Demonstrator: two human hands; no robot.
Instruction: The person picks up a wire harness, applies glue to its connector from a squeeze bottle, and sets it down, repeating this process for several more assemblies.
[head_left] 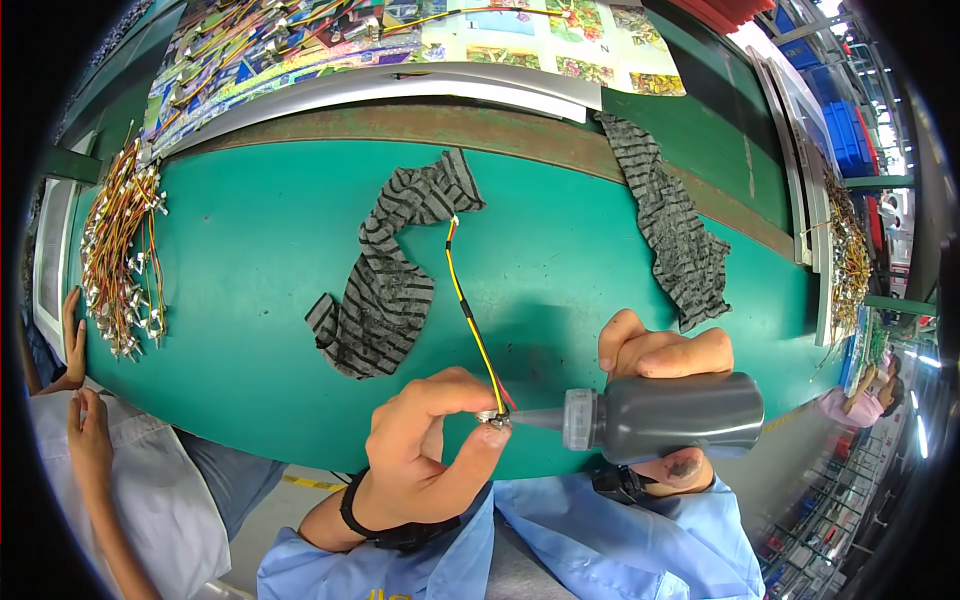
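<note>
My left hand (428, 440) pinches the small silvery part (493, 418) at the end of a wire lead (474, 325) between thumb and forefinger. The yellow, red and black lead runs up and away from me over the green tabletop to a small white connector (454, 221) beside a cloth. In my right hand (668, 352) lies a dark grey squeeze bottle (690, 415), tipped on its side with fingers above and thumb below. Its tapered nozzle (540, 418) points left, with the tip at the silvery part; whether they touch I cannot tell.
Two crumpled striped grey cloths (395, 290) (672, 220) lie on the green table (240, 260). A bundle of wire leads (125, 250) hangs at the left. More leads lie on a printed sheet (510, 55) at the back. A co-worker's hand (75, 340) rests at the left edge.
</note>
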